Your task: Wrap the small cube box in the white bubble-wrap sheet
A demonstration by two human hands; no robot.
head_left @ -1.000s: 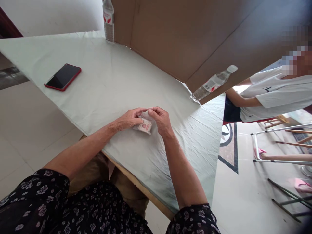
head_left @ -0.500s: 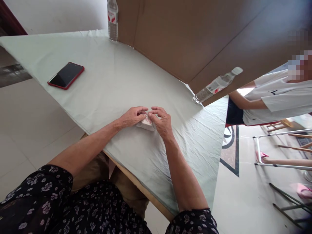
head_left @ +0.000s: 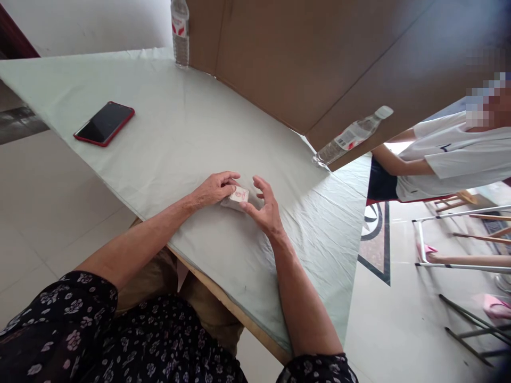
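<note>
Small white box (head_left: 240, 194) with red print on its top face: on the surface (head_left: 191, 127), between the person's two hands, nearer the close edge than the far one. Can't tell if its whole underside is down.

Left hand (head_left: 214, 189): on the box. Thumb lies on the top face at the left end, fingers bent round toward the far side, partly hidden. Grip is pinching the box, thumb against fingers.

Right hand (head_left: 265, 208): grip spread, thumb well apart from the raised, curved fingers. Thumb tip is right by the box's right corner; contact or tiny gap, can't tell from here. Nothing held in it.

Both forearms come in over the near edge, dark floral sleeves (head_left: 75, 308) above the elbows.

Rest of the surface: pale green cloth cover, creased on the right. Phone (head_left: 104, 123) in a red case, screen up and dark, off to the left near the edge. Brown cardboard panel (head_left: 271, 58) stands at the far side. One clear bottle (head_left: 181, 37) at the panel's left end, second bottle (head_left: 351, 138) with a white cap by its right end.

Seated person in a white shirt (head_left: 459, 165) on the right, beyond the panel.
</note>
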